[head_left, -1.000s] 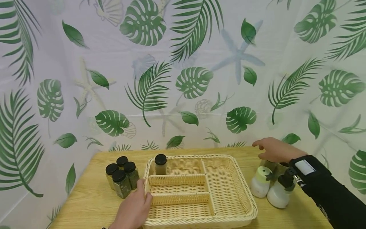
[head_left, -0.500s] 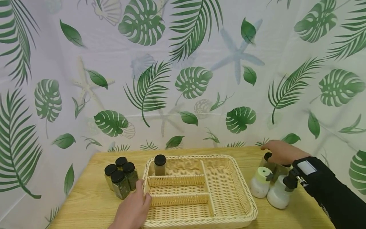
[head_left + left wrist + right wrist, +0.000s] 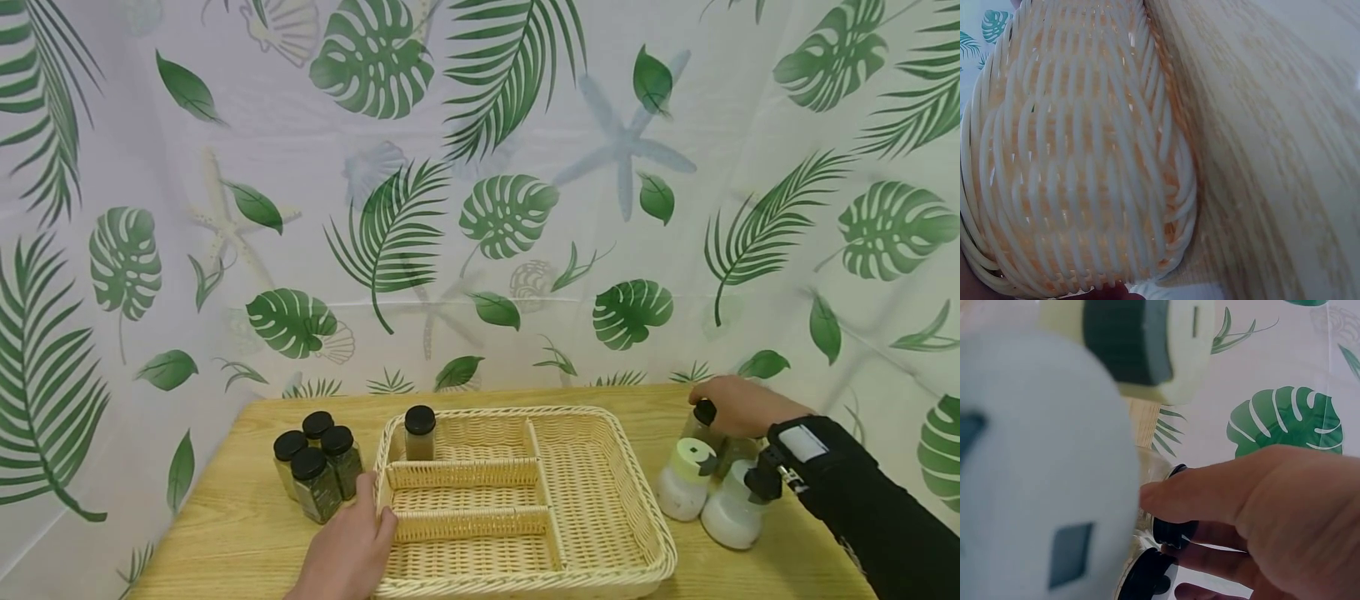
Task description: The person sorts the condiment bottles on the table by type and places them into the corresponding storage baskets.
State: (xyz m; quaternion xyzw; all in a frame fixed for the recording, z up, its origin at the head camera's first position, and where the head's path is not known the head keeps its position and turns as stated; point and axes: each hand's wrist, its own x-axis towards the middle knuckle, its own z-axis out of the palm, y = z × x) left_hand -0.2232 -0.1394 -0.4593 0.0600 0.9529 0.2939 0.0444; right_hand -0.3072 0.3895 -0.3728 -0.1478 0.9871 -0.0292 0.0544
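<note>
My left hand (image 3: 347, 542) grips the left rim of a pale wicker basket (image 3: 600, 575) divided into compartments. Its woven outer wall (image 3: 1079, 156) fills much of the left wrist view. At the right, my right hand (image 3: 746, 406) pinches the black-lidded spice jar (image 3: 697, 430) at the back of a group. In the right wrist view, thumb and fingers are round that jar's black lid (image 3: 1175, 531), and a second black lid (image 3: 1141, 575) sits close beside it. One dark-lidded jar (image 3: 420, 437) stands upright in the basket's back left compartment.
Left of the basket, several black-lidded jars (image 3: 315, 487) stand clustered. A shaker with a yellow-green lid (image 3: 684, 483) and another white-filled shaker (image 3: 731, 517) stand just in front of my right hand. Behind the wooden table (image 3: 217, 517) hangs a leaf-patterned sheet (image 3: 525, 350).
My right hand has come down from above the jars at the right and taken hold of the back jar's lid. My left hand has stayed on the basket rim.
</note>
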